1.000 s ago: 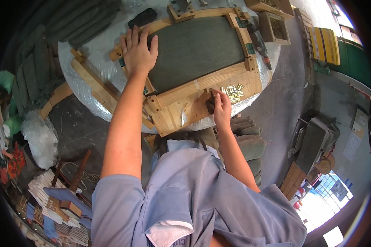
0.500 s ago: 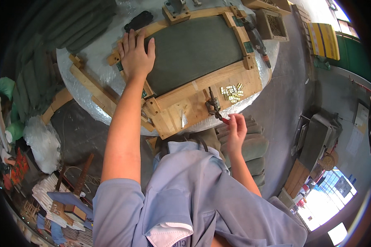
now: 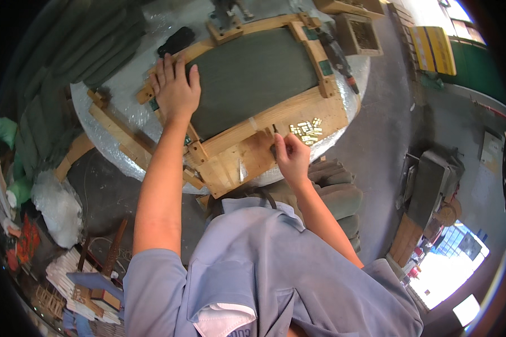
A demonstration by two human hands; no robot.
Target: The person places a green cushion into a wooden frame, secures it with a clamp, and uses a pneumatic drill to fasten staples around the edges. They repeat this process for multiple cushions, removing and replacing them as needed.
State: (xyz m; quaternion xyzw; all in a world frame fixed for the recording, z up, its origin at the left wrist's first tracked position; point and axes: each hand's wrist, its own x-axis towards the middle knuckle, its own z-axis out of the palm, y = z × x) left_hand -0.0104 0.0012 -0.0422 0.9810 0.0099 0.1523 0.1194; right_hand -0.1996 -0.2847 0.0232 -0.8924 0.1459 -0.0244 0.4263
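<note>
A dark green padded panel lies inside a wooden frame jig on the table. My left hand rests with fingers stretched out over the jig's left rail and the panel's edge. Close to the near rail, my right hand is closed around a dark hand drill. Its slim tip points away from me, and my fingers cover most of its body. Small brass-coloured hinges lie in a loose pile on the wooden board, just beyond that hand.
A power screwdriver with an orange tip lies along the jig's right side. Wooden boxes stand at the far right. Wooden strips and a black object lie on the plastic-wrapped table. Grey-green cushions are stacked below its near edge.
My right hand has moved left and away from me, from the tool's red handle onto its body. My left hand stays on the jig. The whole view has shifted slightly.
</note>
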